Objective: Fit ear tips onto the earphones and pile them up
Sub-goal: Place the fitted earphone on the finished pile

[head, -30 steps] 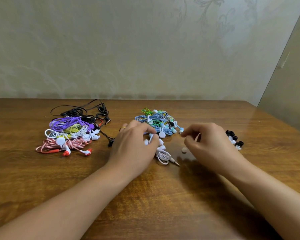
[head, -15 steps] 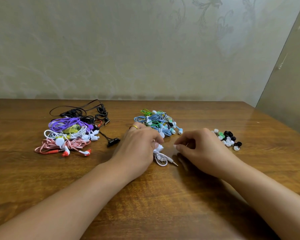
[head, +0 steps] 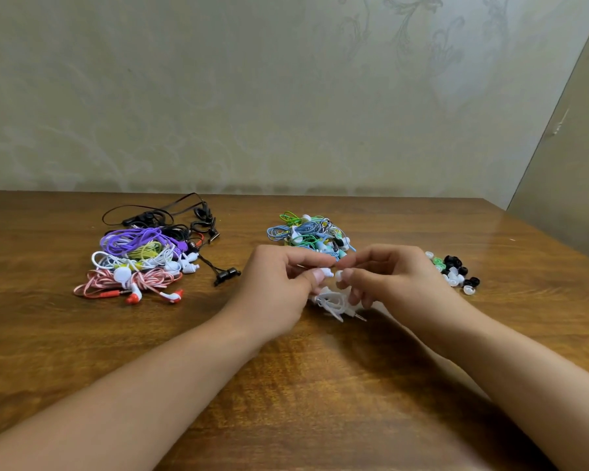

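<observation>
My left hand [head: 279, 283] pinches the earbud of a white earphone [head: 332, 300], whose coiled cable and plug hang down onto the wooden table [head: 286, 385]. My right hand [head: 388, 277] pinches a small white ear tip [head: 339, 275] a finger's width to the right of the bud's end. Both hands hover a little above the table at its middle. Behind them lies a pile of blue and green earphones [head: 308, 234]. A heap of loose black, white and green ear tips [head: 454, 271] sits just right of my right hand.
At the left lies a second pile of earphones [head: 140, 256] in purple, yellow, white, pink and red, with black cables [head: 170, 215] behind it and a black plug [head: 227, 275] trailing toward the middle. A wall stands behind the table; the table's right edge runs diagonally.
Both hands rose off the table and came together. My right hand picked up the white ear tip from the table and brought it to the earbud held in my left hand.
</observation>
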